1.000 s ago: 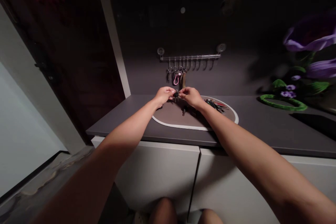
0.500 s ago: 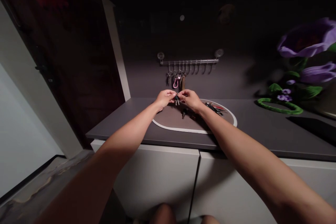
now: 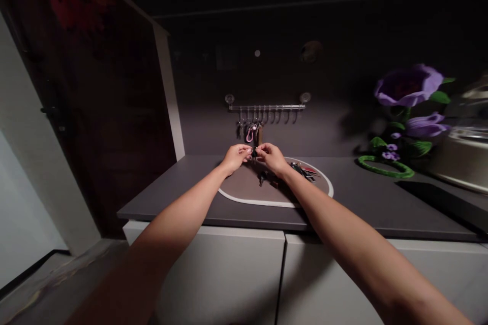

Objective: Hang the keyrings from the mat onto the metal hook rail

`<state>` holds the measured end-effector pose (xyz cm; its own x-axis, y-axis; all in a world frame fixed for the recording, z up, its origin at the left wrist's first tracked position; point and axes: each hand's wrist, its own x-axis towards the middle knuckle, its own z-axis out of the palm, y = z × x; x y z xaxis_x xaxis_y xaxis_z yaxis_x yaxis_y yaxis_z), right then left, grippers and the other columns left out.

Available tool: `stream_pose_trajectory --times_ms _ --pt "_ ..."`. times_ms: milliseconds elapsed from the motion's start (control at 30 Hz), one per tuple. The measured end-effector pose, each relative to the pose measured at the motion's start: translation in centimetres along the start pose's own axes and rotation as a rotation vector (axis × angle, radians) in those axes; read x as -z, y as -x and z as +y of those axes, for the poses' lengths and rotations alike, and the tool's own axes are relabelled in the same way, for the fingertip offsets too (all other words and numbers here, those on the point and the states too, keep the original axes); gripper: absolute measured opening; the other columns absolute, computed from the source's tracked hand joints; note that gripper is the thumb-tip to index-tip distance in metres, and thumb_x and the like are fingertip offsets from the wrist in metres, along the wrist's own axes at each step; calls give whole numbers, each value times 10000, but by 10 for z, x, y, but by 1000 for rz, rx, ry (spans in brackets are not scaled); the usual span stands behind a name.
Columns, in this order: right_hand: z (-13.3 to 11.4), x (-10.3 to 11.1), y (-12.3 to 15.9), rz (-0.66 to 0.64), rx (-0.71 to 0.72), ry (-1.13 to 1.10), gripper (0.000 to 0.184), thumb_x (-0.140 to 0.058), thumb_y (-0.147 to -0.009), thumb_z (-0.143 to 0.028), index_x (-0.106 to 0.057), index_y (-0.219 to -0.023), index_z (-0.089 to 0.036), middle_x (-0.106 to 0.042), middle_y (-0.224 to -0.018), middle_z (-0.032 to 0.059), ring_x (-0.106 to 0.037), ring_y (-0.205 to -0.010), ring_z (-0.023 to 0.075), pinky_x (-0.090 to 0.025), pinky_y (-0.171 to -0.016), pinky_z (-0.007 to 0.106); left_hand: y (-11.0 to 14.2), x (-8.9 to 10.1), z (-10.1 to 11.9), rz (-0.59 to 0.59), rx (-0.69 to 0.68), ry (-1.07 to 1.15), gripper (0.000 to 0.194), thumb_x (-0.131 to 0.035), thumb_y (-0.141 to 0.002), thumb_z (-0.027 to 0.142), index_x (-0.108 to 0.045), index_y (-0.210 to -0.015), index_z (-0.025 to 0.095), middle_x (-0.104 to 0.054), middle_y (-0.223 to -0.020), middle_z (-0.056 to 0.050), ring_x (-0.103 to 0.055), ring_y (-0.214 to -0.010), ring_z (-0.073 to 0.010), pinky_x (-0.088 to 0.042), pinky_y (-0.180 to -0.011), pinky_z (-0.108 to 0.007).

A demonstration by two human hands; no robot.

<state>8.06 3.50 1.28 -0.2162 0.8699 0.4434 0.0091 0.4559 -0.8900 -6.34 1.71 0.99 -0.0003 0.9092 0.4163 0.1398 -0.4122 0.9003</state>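
Between my two hands hangs a small bunch of keys (image 3: 254,154) with a dark part on it, mostly covered by fingers. My left hand (image 3: 234,159) pinches it from the left side. From the right, my right hand (image 3: 272,157) pinches at its top, thumb and finger together. Just behind and above is a clear hook rail (image 3: 274,107) on the dark wall. Keys (image 3: 240,129), a pink carabiner (image 3: 250,134) and a brown strip (image 3: 260,135) hang from its left hooks. Below my hands, another key set (image 3: 263,179) lies on an oval brown mat (image 3: 244,194).
A pile of keys and a red item (image 3: 305,169) lies at the mat's right, partly behind my right forearm. Purple flowers (image 3: 412,86) with a green ring base (image 3: 385,166) stand on the grey counter (image 3: 354,203), beside a pale rounded object (image 3: 461,157). A dark door (image 3: 114,111) is at left.
My view has tilted up and turned slightly right, so the scene sits lower. Both hands stay together at the keys, whose hanging blades now show less between the fingers.
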Motion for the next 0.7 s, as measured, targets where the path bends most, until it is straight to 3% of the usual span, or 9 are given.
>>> stream_pose_trajectory --times_ms 100,333,700 --pt "-2 3 1 40 11 11 234 -605 -628 -362 -493 -696 -169 -490 -651 -27 -462 -608 84 -447 -605 251 -1 0 -4 20 -52 -130 167 -480 -779 203 -597 -846 104 -632 -726 -43 -537 -582 -80 -416 -566 -203" --pt "-13 9 3 162 7 -7 213 -580 -628 -350 -494 -700 -169 -488 -680 -24 -462 -639 85 -430 -618 240 5 3 -2 -43 -316 -593 226 -435 -783 224 -620 -684 140 -631 -672 -24 -533 -630 -116 -389 -640 -224" --pt "-41 20 -50 298 82 31 183 -554 -642 -327 -495 -688 -160 -519 -672 -14 -466 -599 77 -405 -561 213 7 3 4 -56 -313 -721 254 -400 -803 222 -638 -745 156 -645 -729 -35 -549 -680 -130 -378 -664 -225"
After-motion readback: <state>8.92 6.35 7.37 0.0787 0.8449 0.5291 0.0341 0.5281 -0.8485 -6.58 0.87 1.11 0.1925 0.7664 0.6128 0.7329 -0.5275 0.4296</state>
